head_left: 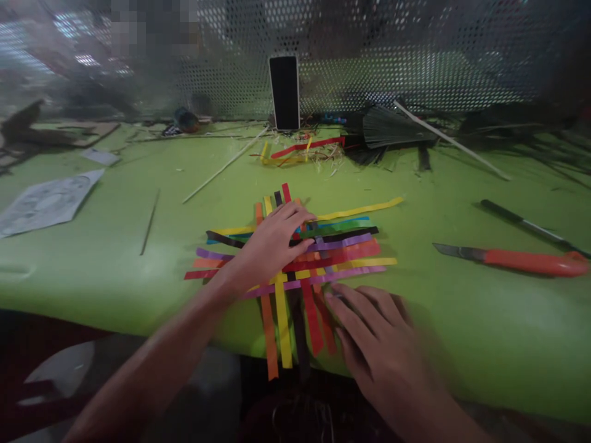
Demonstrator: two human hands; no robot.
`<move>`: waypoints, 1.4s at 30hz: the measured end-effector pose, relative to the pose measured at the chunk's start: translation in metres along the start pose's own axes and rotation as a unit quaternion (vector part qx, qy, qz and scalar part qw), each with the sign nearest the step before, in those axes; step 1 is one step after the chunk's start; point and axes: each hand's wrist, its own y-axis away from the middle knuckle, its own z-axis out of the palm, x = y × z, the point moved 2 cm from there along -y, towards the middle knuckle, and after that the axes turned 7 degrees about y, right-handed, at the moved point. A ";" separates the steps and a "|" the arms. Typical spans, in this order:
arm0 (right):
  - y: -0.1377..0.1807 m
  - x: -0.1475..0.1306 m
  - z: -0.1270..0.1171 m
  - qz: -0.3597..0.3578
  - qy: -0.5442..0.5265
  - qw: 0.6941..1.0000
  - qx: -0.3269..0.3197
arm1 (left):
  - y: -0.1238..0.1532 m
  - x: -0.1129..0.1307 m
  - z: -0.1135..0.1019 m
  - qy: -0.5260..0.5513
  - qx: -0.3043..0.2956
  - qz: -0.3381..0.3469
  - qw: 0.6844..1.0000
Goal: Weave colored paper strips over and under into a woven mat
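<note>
A loose weave of coloured paper-like strips (318,266) lies on the green table, with yellow, green, black, purple, red, orange and pink strips crossing. My left hand (277,237) rests over the upper middle of the weave, fingers bent forward and thumb apart. It covers part of the crossings. At the lower right edge of the weave, my right hand (376,335) has its fingers stretched out, with thumb and index apart. Its fingertips touch down by the lower end of a grey strip (322,249). Orange, yellow, dark and red strip ends hang toward the table's front edge.
To the right lie an orange-handled knife (526,259) and a dark pen-like tool (526,223). A phone (285,92) stands against the perforated metal screen (221,74). Loose strips (307,146), thin sticks (226,165) and a printed sheet (48,200) lie around the green table (120,271).
</note>
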 end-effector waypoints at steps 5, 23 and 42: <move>0.002 -0.001 -0.002 0.012 -0.015 1.000 0.013 | -0.001 -0.003 0.000 0.043 0.021 0.008 0.999; -0.002 -0.004 0.001 -0.018 0.031 0.999 0.022 | -0.002 -0.004 0.002 0.057 0.038 0.005 0.998; 0.023 0.001 -0.001 -0.011 0.012 1.000 0.027 | 0.001 -0.007 0.005 0.015 0.024 0.023 0.999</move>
